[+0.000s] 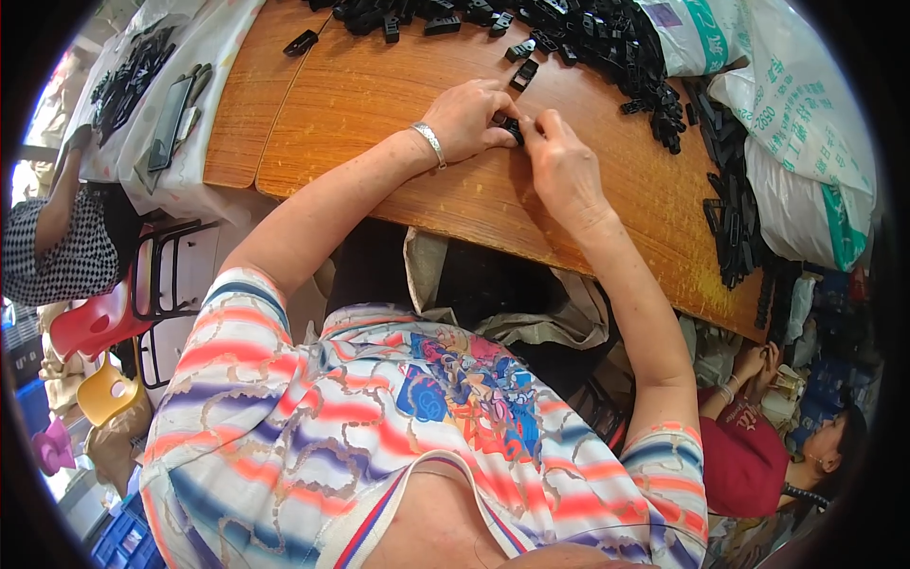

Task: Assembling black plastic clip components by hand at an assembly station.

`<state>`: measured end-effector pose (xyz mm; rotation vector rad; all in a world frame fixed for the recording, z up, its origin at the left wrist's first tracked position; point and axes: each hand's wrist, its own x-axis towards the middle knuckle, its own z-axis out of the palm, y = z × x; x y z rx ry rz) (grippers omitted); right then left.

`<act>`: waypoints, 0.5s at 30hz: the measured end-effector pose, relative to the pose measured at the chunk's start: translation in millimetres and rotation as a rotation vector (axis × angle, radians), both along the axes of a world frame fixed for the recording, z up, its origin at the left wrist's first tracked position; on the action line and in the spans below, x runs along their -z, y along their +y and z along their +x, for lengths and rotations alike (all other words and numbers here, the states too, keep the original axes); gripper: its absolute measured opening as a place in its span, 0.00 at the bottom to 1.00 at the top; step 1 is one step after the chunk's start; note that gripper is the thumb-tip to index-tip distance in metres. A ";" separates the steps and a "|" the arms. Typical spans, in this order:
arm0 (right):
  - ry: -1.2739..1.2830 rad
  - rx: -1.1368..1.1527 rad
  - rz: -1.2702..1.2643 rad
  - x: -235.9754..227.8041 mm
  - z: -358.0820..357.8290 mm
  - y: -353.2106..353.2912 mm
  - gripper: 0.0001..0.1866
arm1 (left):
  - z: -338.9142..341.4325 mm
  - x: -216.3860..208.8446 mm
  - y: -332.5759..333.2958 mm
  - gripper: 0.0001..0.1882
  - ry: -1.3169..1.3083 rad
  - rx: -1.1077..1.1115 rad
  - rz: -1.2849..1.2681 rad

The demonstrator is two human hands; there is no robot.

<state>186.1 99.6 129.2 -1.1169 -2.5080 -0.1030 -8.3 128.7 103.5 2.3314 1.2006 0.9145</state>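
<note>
Over the wooden table [379,95], my left hand [466,121] is closed, its thumb and fingers gripping a small black plastic part [512,130]. My right hand [561,161] is closed in a pinch against the same part from the right; whether something small sits between its fingertips is hidden. Just beyond my hands lies another black plastic piece [523,74] on the tabletop. A big heap of similar black pieces [607,47] spreads along the far side.
White printed sacks [806,152] stand at the right, beside a row of long black pieces [730,209]. At far left, a phone [171,121] and more black parts [133,81] lie on a covered table. A person in a red shirt [749,460] is at lower right; a sack [559,322] hangs below the table edge.
</note>
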 end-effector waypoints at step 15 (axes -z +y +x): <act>0.242 0.223 -0.199 -18.7 71.6 3.3 0.10 | 1.0 -34.0 25.9 0.19 -0.007 -0.127 -0.266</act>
